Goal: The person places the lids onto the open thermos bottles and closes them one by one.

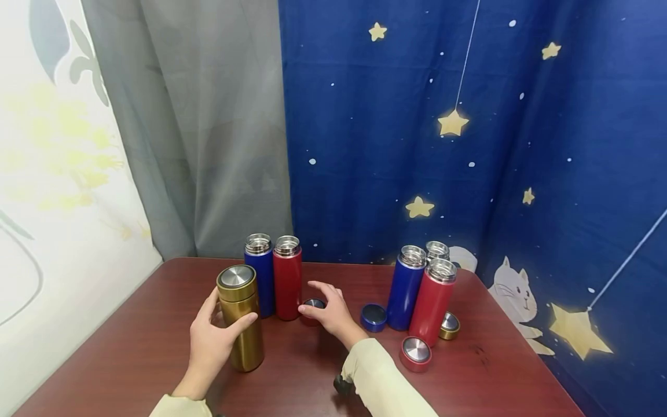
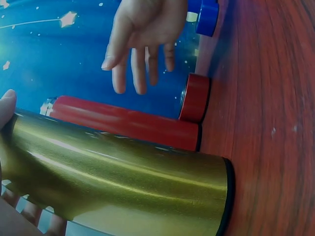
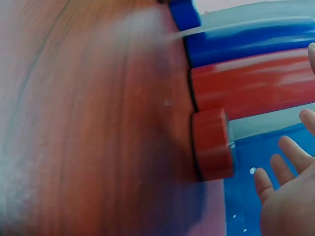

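My left hand (image 1: 208, 339) grips a gold thermos bottle (image 1: 246, 333) round its side; the bottle is upright, with a gold, steel-topped lid (image 1: 237, 277) on it. Fingers spread and straight, my right hand (image 1: 333, 313) hovers with nothing in it beside a red lid (image 3: 211, 145). That lid sits on the table at the foot of an open red bottle (image 1: 288, 281). Touching this bottle's left side in the head view is an open blue bottle (image 1: 264, 281). The right hand partly hides the red lid in the head view.
At the right of the table (image 1: 292, 388) stand another open blue bottle (image 1: 406, 289), another open red bottle (image 1: 432, 304) and a third, mostly hidden bottle (image 1: 438, 250). Around them lie a blue lid (image 1: 373, 318), a red lid (image 1: 416, 354) and a gold lid (image 1: 449, 326). Curtains hang behind.
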Motion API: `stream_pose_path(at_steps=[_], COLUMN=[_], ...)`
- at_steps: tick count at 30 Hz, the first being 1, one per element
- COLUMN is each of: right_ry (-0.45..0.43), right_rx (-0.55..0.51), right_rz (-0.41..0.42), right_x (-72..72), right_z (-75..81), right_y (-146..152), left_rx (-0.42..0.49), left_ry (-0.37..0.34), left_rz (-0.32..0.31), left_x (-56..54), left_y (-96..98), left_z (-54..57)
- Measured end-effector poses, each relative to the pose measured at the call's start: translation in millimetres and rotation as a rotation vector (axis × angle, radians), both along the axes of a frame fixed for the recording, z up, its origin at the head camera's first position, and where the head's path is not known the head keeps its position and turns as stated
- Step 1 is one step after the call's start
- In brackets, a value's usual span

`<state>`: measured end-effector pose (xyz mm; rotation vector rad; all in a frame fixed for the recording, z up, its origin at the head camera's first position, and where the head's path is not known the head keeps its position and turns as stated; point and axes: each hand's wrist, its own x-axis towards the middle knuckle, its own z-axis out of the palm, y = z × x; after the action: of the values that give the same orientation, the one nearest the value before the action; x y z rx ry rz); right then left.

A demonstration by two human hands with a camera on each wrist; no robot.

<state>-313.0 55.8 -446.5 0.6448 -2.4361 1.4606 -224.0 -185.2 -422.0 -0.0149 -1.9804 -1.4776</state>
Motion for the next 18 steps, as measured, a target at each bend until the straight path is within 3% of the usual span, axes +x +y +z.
stream_pose_path(at_steps=[11, 18], right_ry=[-0.122, -0.127], right_rx=[0.026, 0.029], right_rz=[-0.035, -0.008], right_x=[-5.1, -10.2], right_z=[-19.9, -27.4], right_y=[2.5, 4.8], left_rx=[0.008, -0.007], left_ry=[0.01, 0.006], left_rz=[0.028, 0.059], left_x=[1.2, 3.2], left_y=[-12.8, -24.0], left_z=[-2.6, -3.8])
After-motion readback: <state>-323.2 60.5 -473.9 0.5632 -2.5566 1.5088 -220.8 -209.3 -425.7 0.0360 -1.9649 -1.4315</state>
